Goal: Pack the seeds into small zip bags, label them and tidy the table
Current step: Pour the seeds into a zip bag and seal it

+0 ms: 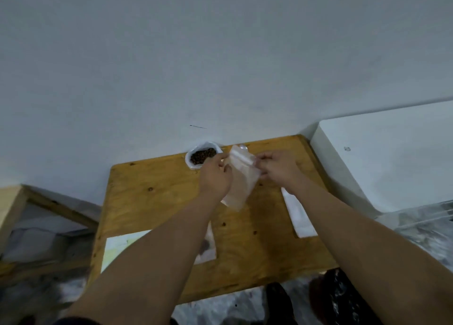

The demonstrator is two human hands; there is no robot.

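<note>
Zip bag (241,175) held above the wooden table (157,202), left hand (215,177) and right hand (277,170) each pinching one side of its mouth; the bag looks empty. Seeds (203,155) lie in a white container (190,164) at the table's 12 o'clock edge, just beyond the left hand. To open cleanly, pull the two lips apart evenly below the zip strip, keeping the mouth upward near the seeds.
</note>
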